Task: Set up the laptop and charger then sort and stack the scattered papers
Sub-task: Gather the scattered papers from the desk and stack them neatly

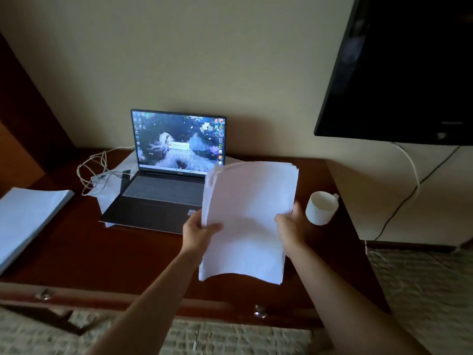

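Laptop's up, so you're on paper stacking: left hand and right hand both pinch the sheaf between their fingers, next square its edges and set it down.

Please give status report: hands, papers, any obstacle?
Left hand and right hand hold paper sheaf above desk. Laptop open, on. White cup close right.

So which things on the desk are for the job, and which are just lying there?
For the job:
laptop
charger cable
papers held in both hands
paper pile
sheets under the laptop

Just lying about:
white cup
wall TV
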